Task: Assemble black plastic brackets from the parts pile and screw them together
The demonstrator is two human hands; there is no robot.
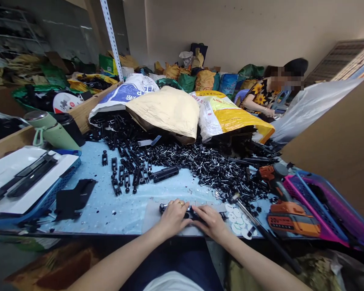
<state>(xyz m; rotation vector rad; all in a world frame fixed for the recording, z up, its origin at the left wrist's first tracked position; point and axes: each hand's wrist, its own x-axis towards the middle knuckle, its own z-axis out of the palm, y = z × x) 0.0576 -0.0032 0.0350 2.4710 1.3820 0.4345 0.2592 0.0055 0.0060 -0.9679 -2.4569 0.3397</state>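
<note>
Both of my hands are over a long black plastic part (163, 208) that lies crosswise near the table's front edge, on a pale translucent sheet (151, 218). My left hand (175, 216) has its fingers wrapped over the part's left and middle stretch. My right hand (210, 220) grips it further right, thumb and fingertips close to the left hand. The fingers cover most of the part. Just right of it lie several white discs (238, 218) and a hammer (255, 222). Beyond my hands rests a similar black bar-shaped part (166, 173).
A heap of black-headed screws (212, 165) spreads across the table below several sacks (166, 109). An orange cordless drill (291, 210) and a pink basket (324, 226) stand right. Left are black brackets (74, 200), a blue basket (60, 182) and a green flask (53, 133). Another person (262, 97) sits behind.
</note>
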